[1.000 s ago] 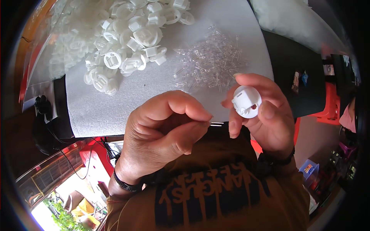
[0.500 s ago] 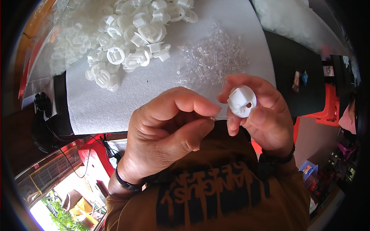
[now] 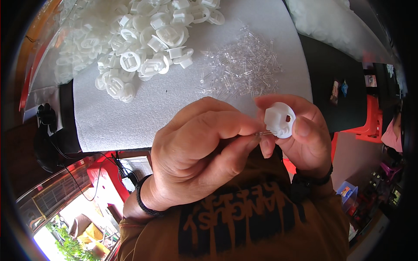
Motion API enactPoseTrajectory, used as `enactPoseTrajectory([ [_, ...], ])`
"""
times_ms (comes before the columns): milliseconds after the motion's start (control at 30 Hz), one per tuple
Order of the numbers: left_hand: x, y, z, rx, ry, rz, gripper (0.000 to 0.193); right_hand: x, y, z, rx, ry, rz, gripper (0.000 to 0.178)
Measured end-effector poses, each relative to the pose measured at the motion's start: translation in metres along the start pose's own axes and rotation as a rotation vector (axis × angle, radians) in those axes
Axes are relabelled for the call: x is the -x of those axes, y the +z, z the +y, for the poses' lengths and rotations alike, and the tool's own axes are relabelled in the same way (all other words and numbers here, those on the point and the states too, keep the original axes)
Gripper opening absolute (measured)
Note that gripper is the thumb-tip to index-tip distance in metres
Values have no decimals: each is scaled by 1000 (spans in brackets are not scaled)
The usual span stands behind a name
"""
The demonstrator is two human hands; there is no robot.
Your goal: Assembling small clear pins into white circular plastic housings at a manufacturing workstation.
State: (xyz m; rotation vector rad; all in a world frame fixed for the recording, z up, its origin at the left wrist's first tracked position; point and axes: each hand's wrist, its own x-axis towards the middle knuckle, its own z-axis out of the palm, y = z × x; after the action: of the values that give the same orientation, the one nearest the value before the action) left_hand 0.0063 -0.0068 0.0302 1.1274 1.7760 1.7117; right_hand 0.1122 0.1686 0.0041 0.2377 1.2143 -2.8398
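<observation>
White plastic holder point(image 3: 282, 127): was held between thumb and fingers of the right hand point(image 3: 311, 141), in front of the palm. Turned its round disc toward the camera, jutted its box-like block up and leftward, and showed a dark slot near the right edge. Opposite, was pinching a clear two-legged component point(image 3: 264, 133) tightly between thumb and forefinger of the left hand point(image 3: 202, 145), pointing its wire legs rightward along a nearly level long axis. Saw the legs overlap the holder's lower left; could not tell whether touching. Noticed large lettering across the brown shirt point(image 3: 152, 245). Saw loose white holders point(image 3: 170, 35) and clear components point(image 3: 246, 67) heaped ahead on the pale sheet point(image 3: 126, 124).
</observation>
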Motion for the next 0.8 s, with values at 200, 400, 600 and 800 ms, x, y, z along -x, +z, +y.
enactPoseTrajectory([
  [200,0,0,0,-61,-14,-16,18,1,1,-1,23,20,7,48],
  [400,-1,-1,1,-119,11,-29,18,4,2,-3,72,39,35,45],
  [600,-1,-1,2,-160,34,-39,19,6,8,-7,200,-22,120,42],
  [800,0,2,2,-178,-11,-31,19,6,12,1,495,-235,228,59],
])
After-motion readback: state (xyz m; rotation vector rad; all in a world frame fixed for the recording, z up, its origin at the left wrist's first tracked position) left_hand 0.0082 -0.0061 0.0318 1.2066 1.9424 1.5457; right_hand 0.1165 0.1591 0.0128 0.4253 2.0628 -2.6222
